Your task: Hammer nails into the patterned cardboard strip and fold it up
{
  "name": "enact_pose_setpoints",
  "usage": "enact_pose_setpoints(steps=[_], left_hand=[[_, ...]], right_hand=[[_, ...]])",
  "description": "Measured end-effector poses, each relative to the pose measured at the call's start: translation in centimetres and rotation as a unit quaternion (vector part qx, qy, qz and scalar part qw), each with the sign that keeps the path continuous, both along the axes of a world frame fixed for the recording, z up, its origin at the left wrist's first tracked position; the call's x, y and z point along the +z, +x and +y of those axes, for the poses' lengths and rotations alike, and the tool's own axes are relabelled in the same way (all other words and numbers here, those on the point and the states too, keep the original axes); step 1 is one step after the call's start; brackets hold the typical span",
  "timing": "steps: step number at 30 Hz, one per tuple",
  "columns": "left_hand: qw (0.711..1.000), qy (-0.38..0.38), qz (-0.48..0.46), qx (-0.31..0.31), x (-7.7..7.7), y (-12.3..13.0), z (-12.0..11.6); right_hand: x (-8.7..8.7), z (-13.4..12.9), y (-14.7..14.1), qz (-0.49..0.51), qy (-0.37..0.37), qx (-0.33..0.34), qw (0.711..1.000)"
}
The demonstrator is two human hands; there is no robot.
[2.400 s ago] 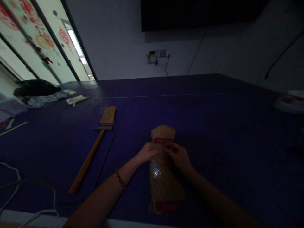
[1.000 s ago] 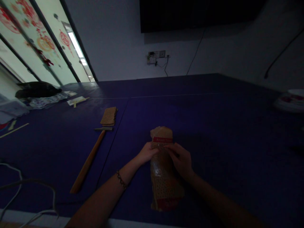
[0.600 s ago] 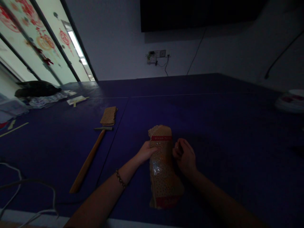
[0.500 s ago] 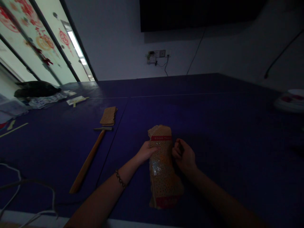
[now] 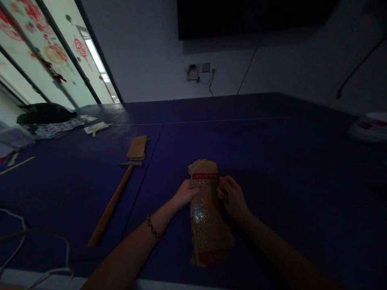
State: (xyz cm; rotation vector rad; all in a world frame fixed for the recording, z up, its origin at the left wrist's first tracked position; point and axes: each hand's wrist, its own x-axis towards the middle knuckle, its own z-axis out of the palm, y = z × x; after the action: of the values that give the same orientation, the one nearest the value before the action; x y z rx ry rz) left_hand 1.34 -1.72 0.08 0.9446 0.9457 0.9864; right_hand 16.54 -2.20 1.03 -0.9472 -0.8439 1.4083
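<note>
A long tan package (image 5: 208,217) with red bands and a shiny, speckled clear front lies on the dark blue surface (image 5: 272,161). My left hand (image 5: 185,194) grips its left edge near the top, the thumb resting over the front. At the upper right edge is my right hand (image 5: 232,196), its fingers curled together against the package side; what they pinch, if anything, is too small and dark to make out. A hammer (image 5: 113,203) with a wooden handle lies to the left, its metal head just below a small stack of brown cardboard pieces (image 5: 137,147).
White and dark cables (image 5: 22,223) curl at the lower left. Farther back at the left are a dark bag (image 5: 45,113), papers (image 5: 96,127) and a clear container (image 5: 13,139). A pale round object (image 5: 370,128) sits at the far right. Behind the surface stands a wall.
My right hand has moved slightly left, so its fingertips now meet the package's upper right edge. My left hand and the package have hardly moved.
</note>
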Motion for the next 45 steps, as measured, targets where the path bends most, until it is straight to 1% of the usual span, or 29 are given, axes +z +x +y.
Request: enact_pose_setpoints(steps=[2, 5, 7, 9, 14, 17, 20, 23, 26, 31, 35, 41, 43, 45], left_hand=[[1.0, 0.015, 0.011, -0.012, -0.12, -0.04, 0.07], [0.998, 0.044, 0.032, -0.044, -0.28, -0.09, 0.15], [0.995, 0.061, 0.043, -0.066, -0.35, -0.11, 0.17], [0.993, 0.075, 0.047, -0.081, -0.42, -0.13, 0.16], [0.986, 0.104, 0.059, -0.116, -0.52, -0.17, 0.01], [0.985, 0.1, 0.068, -0.124, -0.39, -0.17, -0.18], [0.987, 0.089, 0.069, -0.117, -0.24, -0.12, -0.3], [0.991, 0.079, 0.051, -0.097, -0.28, -0.01, -0.23], [0.994, 0.069, 0.04, -0.079, -0.39, 0.05, -0.04], [0.994, 0.07, 0.019, -0.078, -0.13, 0.02, 0.0], [0.994, 0.063, 0.017, -0.09, 0.25, -0.03, -0.17], [0.995, 0.049, 0.006, -0.081, 0.23, 0.01, -0.05], [0.996, 0.049, 0.002, -0.07, 0.26, 0.08, 0.0], [0.998, 0.054, -0.003, -0.044, 0.34, 0.16, 0.02]], right_hand=[[-0.07, -0.03, -0.01, -0.11, 0.03, -0.012, 0.993], [0.01, -0.11, 0.02, -0.276, 0.084, -0.018, 0.957], [0.06, -0.2, 0.0, -0.332, 0.103, -0.012, 0.937], [0.01, -0.26, -0.03, -0.351, 0.103, -0.004, 0.931], [-0.29, -0.15, 0.03, -0.347, 0.098, 0.022, 0.933], [-0.21, -0.08, 0.04, -0.354, 0.091, 0.025, 0.931], [0.09, -0.18, -0.03, -0.349, 0.09, 0.014, 0.933], [0.37, -0.35, -0.11, -0.33, 0.085, 0.0, 0.94], [0.39, -0.38, -0.14, -0.326, 0.086, -0.005, 0.941], [0.06, -0.13, -0.13, -0.334, 0.077, 0.017, 0.939], [-0.06, -0.18, -0.09, -0.324, 0.092, 0.026, 0.941], [0.06, -0.45, 0.01, -0.272, 0.088, -0.013, 0.958], [0.1, -0.44, 0.05, -0.267, 0.091, -0.022, 0.959], [0.22, -0.47, 0.09, -0.263, 0.1, -0.019, 0.959]])
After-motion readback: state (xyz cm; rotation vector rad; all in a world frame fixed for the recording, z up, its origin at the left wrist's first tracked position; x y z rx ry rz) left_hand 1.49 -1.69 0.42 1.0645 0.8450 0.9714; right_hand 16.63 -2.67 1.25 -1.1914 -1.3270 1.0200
